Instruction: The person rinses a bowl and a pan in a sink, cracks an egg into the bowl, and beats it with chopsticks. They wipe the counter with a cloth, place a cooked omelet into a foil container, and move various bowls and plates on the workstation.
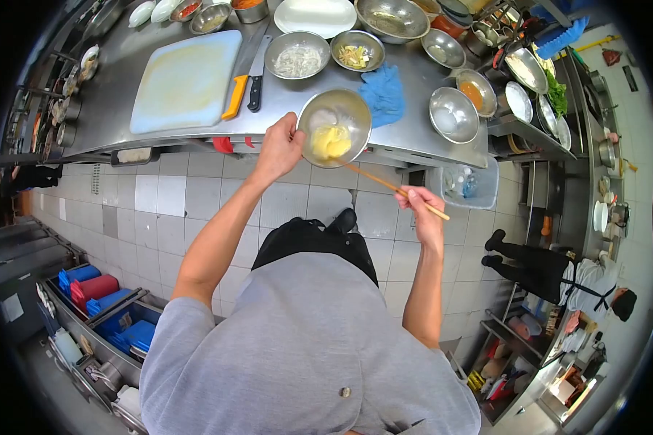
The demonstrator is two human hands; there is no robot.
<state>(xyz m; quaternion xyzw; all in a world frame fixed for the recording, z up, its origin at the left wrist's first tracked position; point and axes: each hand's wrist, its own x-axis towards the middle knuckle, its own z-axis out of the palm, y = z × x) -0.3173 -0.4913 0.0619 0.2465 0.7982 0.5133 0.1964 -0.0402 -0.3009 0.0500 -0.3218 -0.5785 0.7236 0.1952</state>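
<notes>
Holding a steel bowl (354, 119) of yellow food (331, 141), the left hand (281, 147) pinches its side. The right hand (421, 207) pinches a wooden stick (379, 178), tip apparently hidden.

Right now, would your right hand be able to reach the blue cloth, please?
Probably yes: the way from the right hand to the blue cloth looks free, though the hand holds chopsticks.
</notes>
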